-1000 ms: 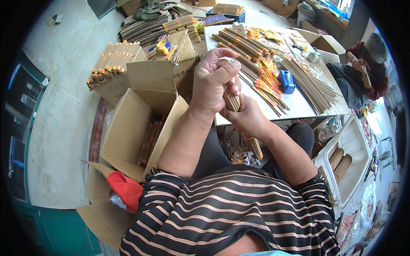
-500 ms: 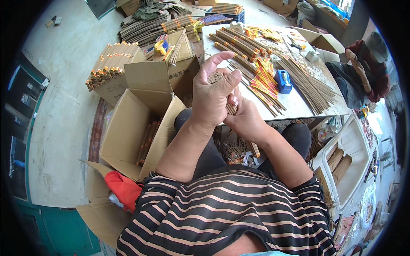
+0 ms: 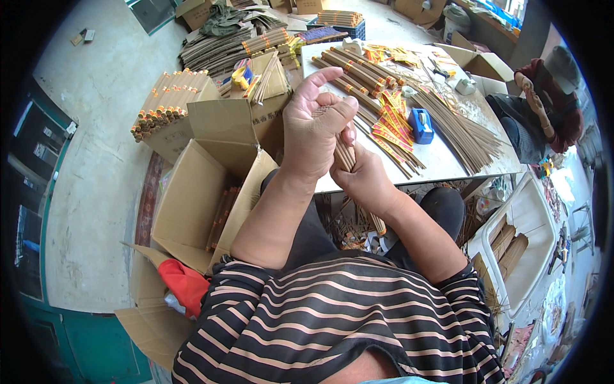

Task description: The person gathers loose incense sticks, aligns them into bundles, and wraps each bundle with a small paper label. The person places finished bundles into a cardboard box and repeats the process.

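In front of me, both hands hold one slanting bundle of brown incense sticks (image 3: 345,157). My left hand (image 3: 312,144) wraps round its upper end, thumb across the stick tips and index finger raised. Lower down, my right hand (image 3: 366,181) is closed round the same bundle. The lower end, with an orange band, pokes out below the right hand over my lap. Just beyond, on the white table (image 3: 470,77), are banded bundles (image 3: 358,67), loose sticks (image 3: 457,128), red and yellow paper labels (image 3: 393,125) and a blue tape dispenser (image 3: 421,126).
An open cardboard box (image 3: 185,201) with a few banded bundles inside stands at my left. Behind it, more bundles are stacked on another box (image 3: 169,142). A white tub (image 3: 527,249) lies to the right. Across the table's right side sits another person (image 3: 556,105).
Both hands have shifted slightly left with the bundle. They are a little farther apart, so more of the sticks shows between them.
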A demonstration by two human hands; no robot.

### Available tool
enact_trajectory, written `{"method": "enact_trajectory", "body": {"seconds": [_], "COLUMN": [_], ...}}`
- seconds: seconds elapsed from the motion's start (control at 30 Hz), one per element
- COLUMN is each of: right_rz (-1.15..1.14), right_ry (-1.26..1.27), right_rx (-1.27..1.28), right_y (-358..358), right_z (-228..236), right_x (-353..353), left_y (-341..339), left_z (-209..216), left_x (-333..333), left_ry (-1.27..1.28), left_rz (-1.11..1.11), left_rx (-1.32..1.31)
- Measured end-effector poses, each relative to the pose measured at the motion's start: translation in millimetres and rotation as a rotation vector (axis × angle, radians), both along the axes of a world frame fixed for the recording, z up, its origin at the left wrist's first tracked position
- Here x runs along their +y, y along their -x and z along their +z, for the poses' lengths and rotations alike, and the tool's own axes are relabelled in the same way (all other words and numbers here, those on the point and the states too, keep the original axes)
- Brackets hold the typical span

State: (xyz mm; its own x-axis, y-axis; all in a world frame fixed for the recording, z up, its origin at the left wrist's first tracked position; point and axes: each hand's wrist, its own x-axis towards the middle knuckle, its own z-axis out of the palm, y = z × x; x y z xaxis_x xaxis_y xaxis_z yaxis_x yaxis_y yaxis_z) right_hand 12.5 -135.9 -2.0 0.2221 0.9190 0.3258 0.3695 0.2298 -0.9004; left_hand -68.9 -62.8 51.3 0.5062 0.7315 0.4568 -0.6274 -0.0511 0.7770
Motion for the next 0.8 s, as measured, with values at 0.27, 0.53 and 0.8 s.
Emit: {"method": "enact_trajectory", "body": {"seconds": [0.27,0.53,0.8], "right_rz": [-0.072,0.008,-0.018], "right_ry": [0.033,-0.15,-0.161], "right_rx": [-0.016,-0.047,-0.08], "right_y": [-2.2,-9.5,-2.4], "right_z": [2.1,-16.6,-12.4], "right_x": [1.1,7.6,-3.3], "left_y": [3.2,3.4,-3.6], "left_z": [15.4,-41.4,-36.3], "left_x": [17.3,-14.3,-24.2], "left_ry": [-0.144,-0.233,-0.196], "left_rz": [0.057,0.212,0.194], "left_rx": [-0.215,0.31,0.234]}}
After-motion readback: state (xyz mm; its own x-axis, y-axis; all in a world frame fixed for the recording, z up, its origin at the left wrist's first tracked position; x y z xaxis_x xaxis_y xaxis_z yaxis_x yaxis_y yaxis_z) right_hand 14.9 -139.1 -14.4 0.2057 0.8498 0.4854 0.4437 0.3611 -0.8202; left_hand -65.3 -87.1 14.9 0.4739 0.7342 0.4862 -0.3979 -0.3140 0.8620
